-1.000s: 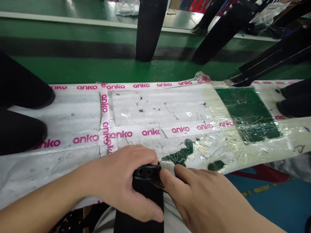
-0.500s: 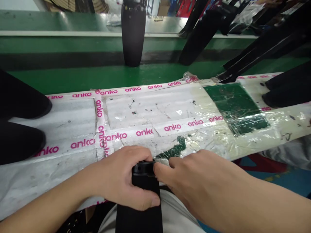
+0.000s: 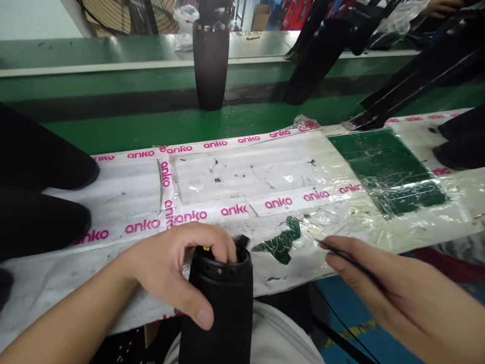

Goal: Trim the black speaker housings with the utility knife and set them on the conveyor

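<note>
A black tapered cylindrical housing (image 3: 223, 313) stands upright at the front, its open ring-shaped top facing me. My left hand (image 3: 182, 268) grips its rim, the fingers curled over into the opening and the thumb against the outer wall. A small yellow bit shows inside near those fingers, but the rest of the interior is hidden. To the right, apart from the housing, my right hand (image 3: 379, 283) pinches slim black tweezers (image 3: 354, 262), whose fine tip points left over the taped board.
A white work surface (image 3: 227, 172) with pink "anko" tape runs across the front. Black tapered housings lie at left (image 3: 49, 217); another stands on the green conveyor (image 3: 211, 65). More black parts lean at right (image 3: 409, 76). A co-worker's hand (image 3: 443, 7) shows at top right.
My right hand has moved right, away from the housing's top, and the tweezers now show in it. The housing has tilted so its open top shows, with my left fingers reaching inside.
</note>
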The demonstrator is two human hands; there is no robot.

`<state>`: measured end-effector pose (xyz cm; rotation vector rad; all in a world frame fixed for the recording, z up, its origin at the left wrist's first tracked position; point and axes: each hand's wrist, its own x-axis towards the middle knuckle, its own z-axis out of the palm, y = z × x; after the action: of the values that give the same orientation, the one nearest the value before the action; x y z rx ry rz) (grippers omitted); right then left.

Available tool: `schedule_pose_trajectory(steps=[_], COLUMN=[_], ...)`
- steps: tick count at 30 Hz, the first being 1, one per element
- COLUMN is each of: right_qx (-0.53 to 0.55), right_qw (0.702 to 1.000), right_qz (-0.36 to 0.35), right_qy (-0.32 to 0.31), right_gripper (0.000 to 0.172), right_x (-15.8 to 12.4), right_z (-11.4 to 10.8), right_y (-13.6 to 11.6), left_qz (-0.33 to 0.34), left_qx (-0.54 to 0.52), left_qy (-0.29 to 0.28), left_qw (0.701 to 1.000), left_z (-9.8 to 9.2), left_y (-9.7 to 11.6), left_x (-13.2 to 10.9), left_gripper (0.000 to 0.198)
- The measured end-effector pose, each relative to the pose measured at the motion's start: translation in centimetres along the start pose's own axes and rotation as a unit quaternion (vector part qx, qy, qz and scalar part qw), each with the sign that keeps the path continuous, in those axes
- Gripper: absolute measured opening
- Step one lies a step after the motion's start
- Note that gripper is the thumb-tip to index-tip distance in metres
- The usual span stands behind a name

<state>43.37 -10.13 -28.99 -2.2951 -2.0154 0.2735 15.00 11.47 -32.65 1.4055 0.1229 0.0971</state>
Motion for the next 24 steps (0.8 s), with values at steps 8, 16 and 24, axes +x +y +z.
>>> schedule_pose_trajectory(steps=[8, 16, 24], right_qx=[0.062, -0.076, -0.139], right_qw=[0.993, 0.979, 0.980], right_qz=[0.097, 0.180, 0.110], right_qy=[0.002, 0.063, 0.095], right_gripper=[0.042, 0.044, 0.028], right_x=[2.2, 4.6, 4.9], right_z=[2.8, 4.8, 7.9], right_y=[-0.8, -0.4, 1.4], left_qz=[0.024, -0.061, -0.037], left_qx=[0.200, 0.161, 0.203], left_qy=[-0.068, -0.061, -0.074], left_qw=[0.977, 0.983, 0.976], left_z=[-6.5, -6.7, -7.0], left_y=[2.3, 2.9, 3.5], left_x=[-1.9, -3.1, -2.5], left_gripper=[0.051, 0.066, 0.050])
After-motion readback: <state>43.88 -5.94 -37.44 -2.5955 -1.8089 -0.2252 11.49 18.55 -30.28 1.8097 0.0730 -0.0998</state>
